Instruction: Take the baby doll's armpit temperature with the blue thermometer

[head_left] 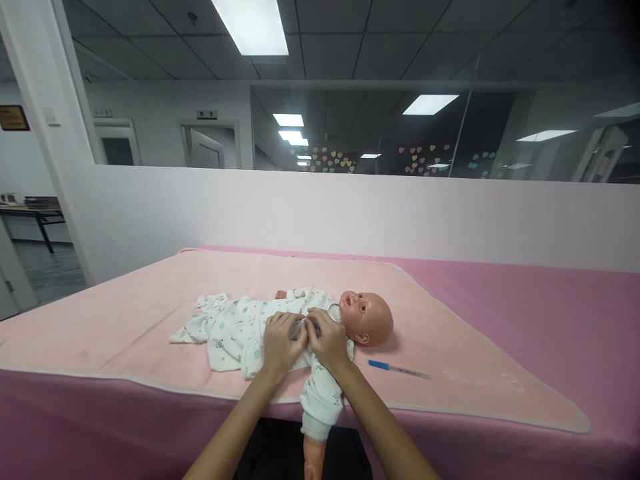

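Note:
A baby doll (pixel 367 319) lies on its back, head to the right, in white clothing (pixel 235 333) with a small green and grey print. My left hand (pixel 283 341) and my right hand (pixel 327 337) meet over its chest, fingers closed and thumbs nearly touching. Between the fingertips shows a small greyish, shiny item (pixel 299 328), mostly hidden, whose kind I cannot make out. One sleeved doll arm (pixel 320 397) hangs over the table's front edge between my forearms. To the right of my right hand lies a slim pen-like stick (pixel 397 369) with a blue end and a clear shaft.
A peach-pink blanket (pixel 150 313) is spread under the doll on a table with a pink cover (pixel 525 320). Behind it rises a low white wall (pixel 350 210) with glass above. Far left, a desk (pixel 35 212) stands through an opening.

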